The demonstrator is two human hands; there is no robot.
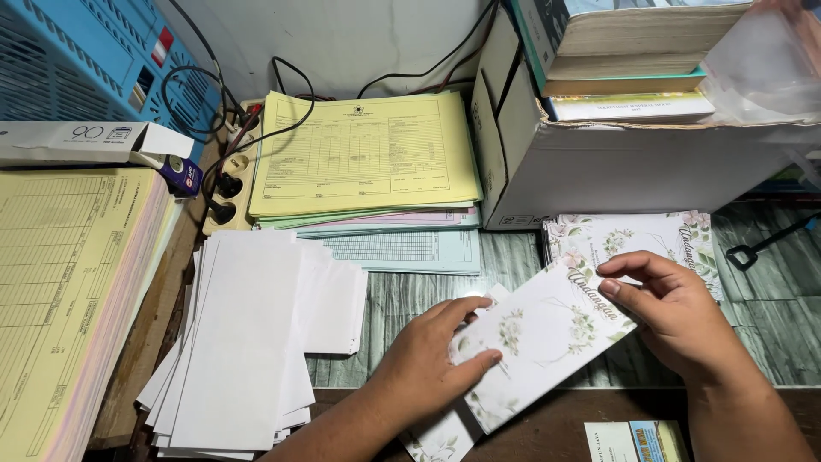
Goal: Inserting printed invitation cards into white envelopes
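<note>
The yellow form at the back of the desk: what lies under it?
Under the yellow form lies a stack of pink, green and blue sheets; only their edges show. The rest is covered, so their count is unknown.

— How's the light?
— Bright and even from above; soft shadows fall under the white paper slips (248, 342) and both hands.
— Sharpness?
— Mostly crisp; edges bend slightly, and the clear plastic (761, 68) shows pale glare.

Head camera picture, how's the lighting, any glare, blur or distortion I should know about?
Head view: even, soft light with faint shadows under the left hand and right hand; no strong glare, though the clear plastic bag shows a mild sheen; the floral envelope and yellow forms look sharp; edges bow slightly, wide-angle.
</note>
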